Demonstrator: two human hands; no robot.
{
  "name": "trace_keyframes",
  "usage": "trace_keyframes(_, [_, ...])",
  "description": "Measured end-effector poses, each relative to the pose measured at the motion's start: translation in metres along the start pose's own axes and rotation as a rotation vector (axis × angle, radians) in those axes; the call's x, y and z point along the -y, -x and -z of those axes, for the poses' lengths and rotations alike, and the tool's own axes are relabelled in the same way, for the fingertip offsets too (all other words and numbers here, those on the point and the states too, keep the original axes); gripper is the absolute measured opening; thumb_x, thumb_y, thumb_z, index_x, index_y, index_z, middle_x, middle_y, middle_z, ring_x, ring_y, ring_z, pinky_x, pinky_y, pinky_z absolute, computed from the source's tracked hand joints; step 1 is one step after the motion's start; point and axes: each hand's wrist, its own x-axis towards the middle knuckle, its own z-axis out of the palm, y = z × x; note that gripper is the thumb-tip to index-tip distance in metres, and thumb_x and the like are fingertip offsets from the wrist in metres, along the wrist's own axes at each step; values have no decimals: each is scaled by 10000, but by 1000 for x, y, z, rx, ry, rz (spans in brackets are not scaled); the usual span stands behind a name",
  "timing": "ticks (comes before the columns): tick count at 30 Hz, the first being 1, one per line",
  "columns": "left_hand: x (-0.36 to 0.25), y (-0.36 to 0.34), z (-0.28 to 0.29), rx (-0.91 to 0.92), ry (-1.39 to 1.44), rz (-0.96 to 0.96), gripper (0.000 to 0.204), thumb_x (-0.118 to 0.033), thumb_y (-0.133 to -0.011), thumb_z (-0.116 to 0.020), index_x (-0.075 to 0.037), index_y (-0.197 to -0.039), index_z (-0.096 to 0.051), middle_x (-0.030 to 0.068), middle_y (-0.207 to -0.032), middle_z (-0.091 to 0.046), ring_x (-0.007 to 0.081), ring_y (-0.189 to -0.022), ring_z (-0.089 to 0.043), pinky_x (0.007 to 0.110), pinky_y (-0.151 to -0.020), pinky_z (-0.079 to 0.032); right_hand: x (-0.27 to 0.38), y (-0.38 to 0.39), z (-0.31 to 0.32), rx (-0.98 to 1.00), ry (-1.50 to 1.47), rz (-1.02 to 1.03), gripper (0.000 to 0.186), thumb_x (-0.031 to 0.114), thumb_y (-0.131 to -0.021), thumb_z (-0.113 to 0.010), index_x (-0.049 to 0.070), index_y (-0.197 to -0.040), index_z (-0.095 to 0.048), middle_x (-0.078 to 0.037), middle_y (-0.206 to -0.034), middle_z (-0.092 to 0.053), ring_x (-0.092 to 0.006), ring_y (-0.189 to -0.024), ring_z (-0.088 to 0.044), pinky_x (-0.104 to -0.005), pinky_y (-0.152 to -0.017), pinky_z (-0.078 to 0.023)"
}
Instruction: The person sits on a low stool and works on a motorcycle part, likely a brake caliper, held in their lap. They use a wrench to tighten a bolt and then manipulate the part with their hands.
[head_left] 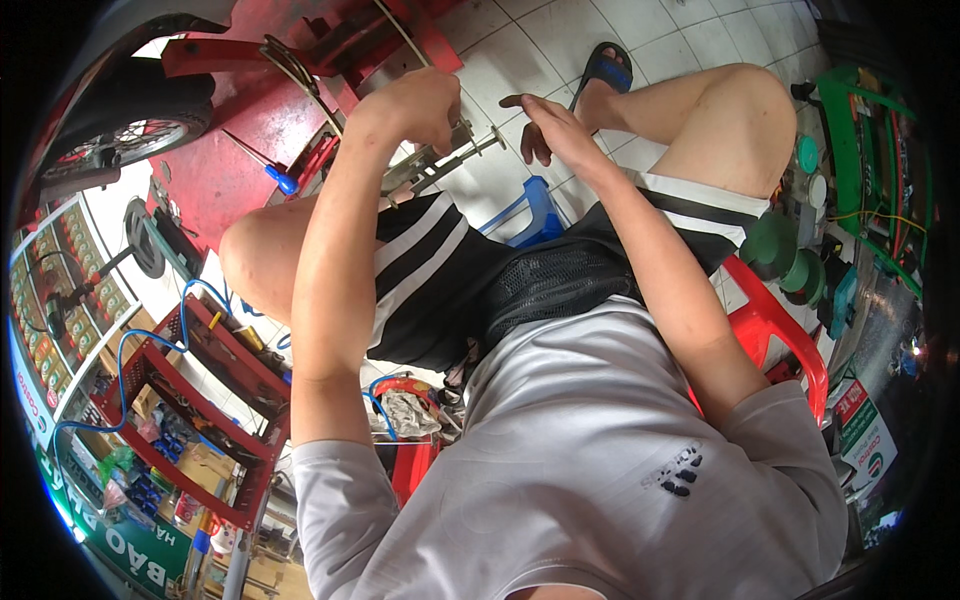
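Observation:
My left hand (415,108) is at the upper middle, its fingers curled down over the edge of the red metal stand. A metal bracket with a long bolt-like rod (470,152) lies just beside and below it. Whatever those fingers close around is hidden behind the hand. To the right, apart from the bracket, my right hand (560,135) hangs in the air with nothing in it. Its fingers are spread and its fingertips are dark with grime. A screwdriver with a blue handle (282,180) rests on the red platform (225,120), left of my left forearm.
A motorcycle wheel (130,140) stands at the upper left. Below it are a red tool cart (190,420) and a looping blue hose (122,360). A blue plastic stool (540,212) sits between my knees, a red chair (800,355) behind me, and a green rack (850,130) at the right.

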Motion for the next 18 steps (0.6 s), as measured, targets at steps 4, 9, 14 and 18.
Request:
trace_keyframes(4, [-1, -1, 1, 61, -21, 56, 369, -119, -567, -803, -1, -906, -722, 177, -888, -712, 330, -874, -691, 414, -751, -554, 15, 10, -13, -44, -221, 56, 489, 427, -1052, -355, 99, -1375, -519, -122, -826, -699, -80, -453, -474, -217, -458, -385])
trace_keyframes(9, [2, 0, -2, 1, 4, -11, 276, -126, -577, -783, 30, -793, -713, 200, -760, -688, 323, -773, -685, 410, -695, -527, 3, 4, -5, -34, -127, -18, 493, 449, -1043, -355, 116, -1361, -532, -113, -861, -673, -67, -492, -465, -213, -449, -370])
trace_keyframes(14, [-1, 3, 2, 11, 26, 34, 318, -121, -582, -793, 34, -849, -720, 204, -800, -698, 327, -810, -692, 410, -723, -538, 8, 5, 3, 71, -110, -124, 548, 505, -1024, -358, 111, -1365, -530, -75, -750, -657, -75, -437, -404, -215, -464, -370])
trace_keyframes(18, [-1, 2, 1, 30, 9, 39, 355, -127, -577, -805, 41, -877, -719, 210, -855, -705, 331, -852, -695, 410, -739, -541, 8, 6, -6, -22, -220, -58, 527, 475, -1034, -342, 110, -1367, -526, -82, -761, -666, -76, -436, -393, -225, -480, -382])
